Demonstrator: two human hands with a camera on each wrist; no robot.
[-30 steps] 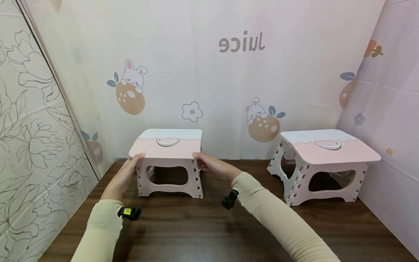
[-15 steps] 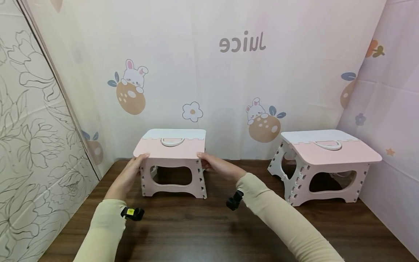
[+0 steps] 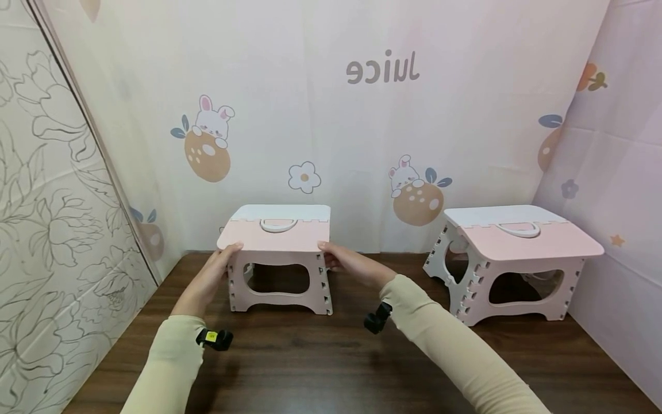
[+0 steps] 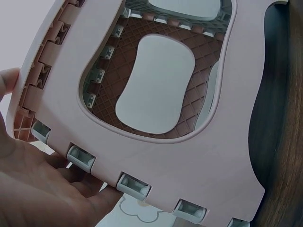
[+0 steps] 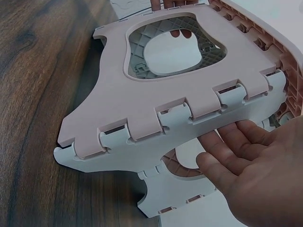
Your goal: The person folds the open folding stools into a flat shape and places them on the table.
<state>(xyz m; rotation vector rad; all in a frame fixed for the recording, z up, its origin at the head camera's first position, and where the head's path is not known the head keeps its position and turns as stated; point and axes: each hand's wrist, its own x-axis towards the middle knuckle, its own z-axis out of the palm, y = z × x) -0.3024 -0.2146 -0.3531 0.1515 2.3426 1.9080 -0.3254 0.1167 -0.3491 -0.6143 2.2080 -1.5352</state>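
Note:
A pink and white folding step stool (image 3: 295,237) stands unfolded towards the left of the table, its oval handle on top. My left hand (image 3: 207,284) grips its left side, thumb at the front corner of the top. On the opposite side my right hand (image 3: 357,267) holds it the same way. In the left wrist view, the fingers (image 4: 85,189) reach behind the hinged edge of the leg panel (image 4: 156,161). The right wrist view has the fingers (image 5: 227,151) bent against the white side panel (image 5: 189,123), below the top.
A second unfolded pink and white step stool (image 3: 522,247) stands at the right on the dark wooden table (image 3: 310,362). Behind runs a printed curtain (image 3: 341,132). A flower-patterned panel (image 3: 62,241) borders the left, another curtain (image 3: 615,190) the right.
The left stool has shifted a little to the right along the table, with both hands moving along with it and keeping their hold. The stool at the right stays put.

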